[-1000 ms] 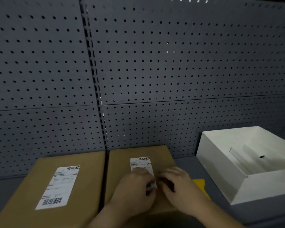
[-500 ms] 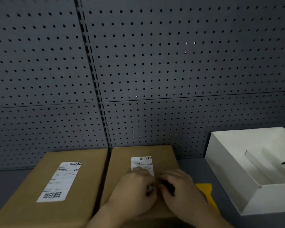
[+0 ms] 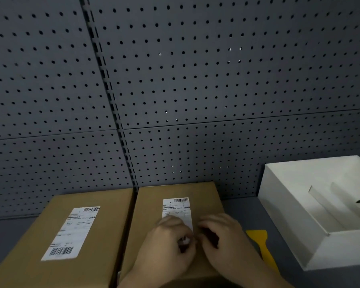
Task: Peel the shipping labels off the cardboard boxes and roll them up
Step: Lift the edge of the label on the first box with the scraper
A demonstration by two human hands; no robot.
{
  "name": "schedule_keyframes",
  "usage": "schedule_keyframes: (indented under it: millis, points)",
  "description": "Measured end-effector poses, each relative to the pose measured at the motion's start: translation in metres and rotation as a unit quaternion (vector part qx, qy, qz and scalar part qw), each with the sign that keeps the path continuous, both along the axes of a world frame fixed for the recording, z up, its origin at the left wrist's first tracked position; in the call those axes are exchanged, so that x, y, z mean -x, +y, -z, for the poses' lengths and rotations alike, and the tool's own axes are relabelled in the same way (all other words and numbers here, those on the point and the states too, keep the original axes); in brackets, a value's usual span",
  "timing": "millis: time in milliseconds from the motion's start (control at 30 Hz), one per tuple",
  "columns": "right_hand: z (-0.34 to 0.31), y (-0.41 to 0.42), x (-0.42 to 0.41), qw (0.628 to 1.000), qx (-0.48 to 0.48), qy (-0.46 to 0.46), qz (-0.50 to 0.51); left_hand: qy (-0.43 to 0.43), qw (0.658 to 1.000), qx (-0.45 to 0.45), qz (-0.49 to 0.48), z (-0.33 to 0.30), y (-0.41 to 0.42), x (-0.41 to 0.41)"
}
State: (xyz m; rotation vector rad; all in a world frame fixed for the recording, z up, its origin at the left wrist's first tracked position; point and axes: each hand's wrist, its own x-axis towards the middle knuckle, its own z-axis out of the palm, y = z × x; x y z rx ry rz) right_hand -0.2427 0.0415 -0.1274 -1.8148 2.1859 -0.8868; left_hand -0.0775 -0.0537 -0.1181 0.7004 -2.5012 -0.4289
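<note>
Grey bench (image 3: pixel 245 213): boxes (image 3: pixel 56 265), scraper (image 3: pixel 264 250)

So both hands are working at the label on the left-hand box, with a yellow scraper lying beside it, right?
Not quite. The head view shows the left hand and right hand at the label on the right-hand box; the yellow scraper lies beside that one.

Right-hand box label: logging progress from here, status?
Left hand pinching near end of white shipping label. Right hand fingers curled beside it, grip unclear. Label still on brown cardboard box. Nothing obstructing.
</note>
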Motion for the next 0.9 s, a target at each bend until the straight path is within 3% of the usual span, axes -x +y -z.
schedule_keyframes:
  millis: [900]
  points:
    - [0.0025, 0.0026, -0.001, 1.0, 0.014, -0.003, 0.008, -0.039, 0.999, -0.024, 0.021, -0.0077, 0.0003, -0.0041]
